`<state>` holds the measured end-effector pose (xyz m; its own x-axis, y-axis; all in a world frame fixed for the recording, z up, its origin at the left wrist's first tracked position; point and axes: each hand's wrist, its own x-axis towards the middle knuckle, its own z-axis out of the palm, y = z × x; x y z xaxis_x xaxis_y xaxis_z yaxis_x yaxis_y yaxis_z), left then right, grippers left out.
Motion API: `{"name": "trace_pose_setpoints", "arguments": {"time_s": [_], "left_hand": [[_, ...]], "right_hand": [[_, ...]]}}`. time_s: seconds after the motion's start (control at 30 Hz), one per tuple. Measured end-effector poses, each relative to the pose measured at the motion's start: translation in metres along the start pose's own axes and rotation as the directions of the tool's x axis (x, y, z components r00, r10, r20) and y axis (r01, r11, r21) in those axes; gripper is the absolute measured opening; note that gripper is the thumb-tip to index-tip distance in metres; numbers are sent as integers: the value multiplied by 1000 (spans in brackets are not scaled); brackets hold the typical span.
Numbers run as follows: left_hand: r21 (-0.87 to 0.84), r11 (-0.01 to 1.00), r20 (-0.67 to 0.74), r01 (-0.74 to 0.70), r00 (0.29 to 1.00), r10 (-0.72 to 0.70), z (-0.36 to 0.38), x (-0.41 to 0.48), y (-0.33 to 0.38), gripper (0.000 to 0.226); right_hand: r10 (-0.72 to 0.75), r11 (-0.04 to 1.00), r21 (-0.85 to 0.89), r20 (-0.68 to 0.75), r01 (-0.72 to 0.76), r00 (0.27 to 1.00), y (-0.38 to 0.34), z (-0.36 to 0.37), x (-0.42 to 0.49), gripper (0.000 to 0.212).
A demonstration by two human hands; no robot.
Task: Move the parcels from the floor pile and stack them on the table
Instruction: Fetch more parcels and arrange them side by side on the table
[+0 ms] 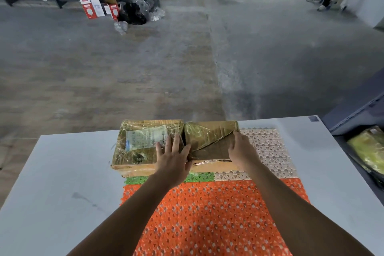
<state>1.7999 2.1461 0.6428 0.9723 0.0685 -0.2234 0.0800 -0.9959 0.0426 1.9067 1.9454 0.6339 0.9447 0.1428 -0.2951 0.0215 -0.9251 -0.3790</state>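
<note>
Orange mat point(207, 214), then two abutting parcels point(143, 143) on the worktop point(62, 183). Left hand point(174, 160) presses straight fingers point(176, 141) on their seam, right hand point(242, 151) grips the right parcel point(209, 141). Square it flush before releasing.

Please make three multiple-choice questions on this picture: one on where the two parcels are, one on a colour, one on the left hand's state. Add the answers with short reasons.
1. Where are the labelled parcel and the plain parcel?
A. on the floor
B. stacked on a shelf
C. side by side on the table

2. What colour is the mat's near part?
A. orange
B. blue
C. black

3. How is the left hand?
A. a fist
B. flat, fingers spread, on the parcels
C. out of view

Answers: 1 C, they lie edge to edge on the tabletop; 2 A, orange tiles fill it; 3 B, straight fingers lie on top.
</note>
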Motion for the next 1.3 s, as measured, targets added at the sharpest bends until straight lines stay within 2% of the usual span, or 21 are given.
{"name": "trace_pose_setpoints", "arguments": {"time_s": [0.17, 0.3, 0.4, 0.5, 0.7, 0.87, 1.13, 1.2, 1.3], "left_hand": [[-27, 1000, -19, -10, 1000, 10, 1, 1, -1, 64], [-123, 991, -64, -53, 997, 45, 0, 1, -14, 81], [-291, 953, -81, -88, 994, 68, -9, -1, -30, 86], [-473, 870, -116, -141, 989, 97, -16, -8, -44, 78], [-337, 906, -218, -254, 958, 187, -12, -27, -62, 56], [-355, 888, -259, -293, 943, 208, -13, -42, -68, 44], [-394, 912, -209, -117, 977, 35, -23, -112, -79, 43], [-420, 906, -242, -54, 969, -54, -28, -137, -81, 42], [-528, 846, -282, 67, 926, -249, -29, -186, -80, 40]], "right_hand": [[23, 988, -151, 55, -14, 998, -6, 0, -5, 57], [10, 937, -349, -20, -16, 1000, -18, -2, -16, 55], [-40, 913, -408, -34, 22, 999, -32, 0, -24, 52], [-89, 902, -424, -17, 74, 996, -46, 5, -31, 45], [-143, 917, -381, -31, 120, 989, -77, 21, -56, 45], [-197, 933, -315, -36, 176, 980, -99, 28, -86, 47], [-391, 888, -262, -3, 377, 920, -125, 24, -130, 48], [-459, 870, -207, -7, 448, 889, -134, 26, -146, 46], [-563, 825, -60, -2, 562, 826, -151, 34, -179, 43]]}}
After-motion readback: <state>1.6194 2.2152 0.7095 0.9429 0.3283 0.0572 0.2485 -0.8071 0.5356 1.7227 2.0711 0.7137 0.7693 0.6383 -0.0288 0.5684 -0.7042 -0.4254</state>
